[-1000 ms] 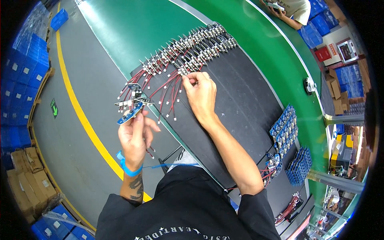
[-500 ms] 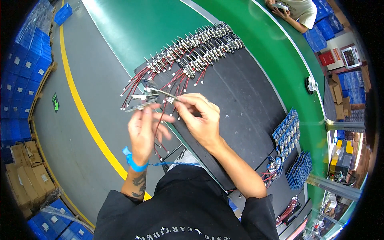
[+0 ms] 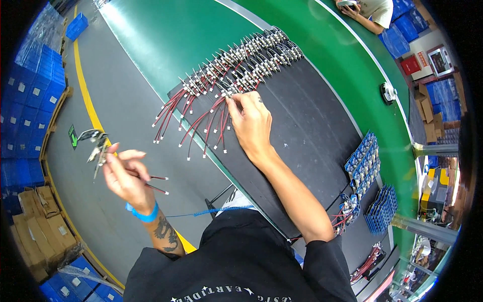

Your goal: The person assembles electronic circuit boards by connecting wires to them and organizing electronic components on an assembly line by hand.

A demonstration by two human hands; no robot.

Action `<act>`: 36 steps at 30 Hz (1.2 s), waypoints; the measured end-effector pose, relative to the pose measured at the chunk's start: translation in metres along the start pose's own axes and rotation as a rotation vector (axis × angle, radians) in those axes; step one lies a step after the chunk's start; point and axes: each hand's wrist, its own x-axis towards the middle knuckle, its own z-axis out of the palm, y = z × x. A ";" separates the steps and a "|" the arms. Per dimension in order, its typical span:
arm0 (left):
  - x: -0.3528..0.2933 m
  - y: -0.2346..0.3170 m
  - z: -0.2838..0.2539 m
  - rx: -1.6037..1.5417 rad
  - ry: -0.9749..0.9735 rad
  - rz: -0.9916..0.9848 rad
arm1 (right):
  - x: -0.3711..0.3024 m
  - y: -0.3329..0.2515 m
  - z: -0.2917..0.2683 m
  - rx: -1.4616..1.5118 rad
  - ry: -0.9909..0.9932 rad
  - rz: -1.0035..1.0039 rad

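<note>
On the far part of the counter point(image 3: 307, 126): two rows of circuit boards point(image 3: 251, 78), stood on edge close together, seemingly to prop one another, their red and black leads point(image 3: 170, 109) trailing near-left. Right hand point(image 3: 251, 121): fingertips drawn together at the right-hand row's near end, grip on a board impossible to tell. Left hand point(image 3: 128, 173): out over the floor point(image 3: 136, 110), pinching a board cluster point(image 3: 97, 149) at its near end, probably to spare its faces

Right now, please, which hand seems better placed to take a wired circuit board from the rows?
Probably the right hand: it is at the wired circuit boards, while the left hand holds other boards over the floor.
</note>
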 end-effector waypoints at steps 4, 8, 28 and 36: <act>0.003 0.010 -0.002 -0.109 -0.082 -0.100 | 0.000 -0.002 0.003 -0.043 0.004 -0.052; -0.018 0.002 0.009 -0.208 -0.389 -0.344 | -0.009 -0.027 -0.013 0.268 -0.084 -0.006; -0.034 -0.004 0.025 -0.317 -0.970 -0.680 | -0.029 -0.038 -0.039 1.067 -0.613 0.360; -0.036 0.002 0.035 -0.173 -0.985 -0.681 | -0.023 -0.032 -0.053 1.233 -0.573 0.267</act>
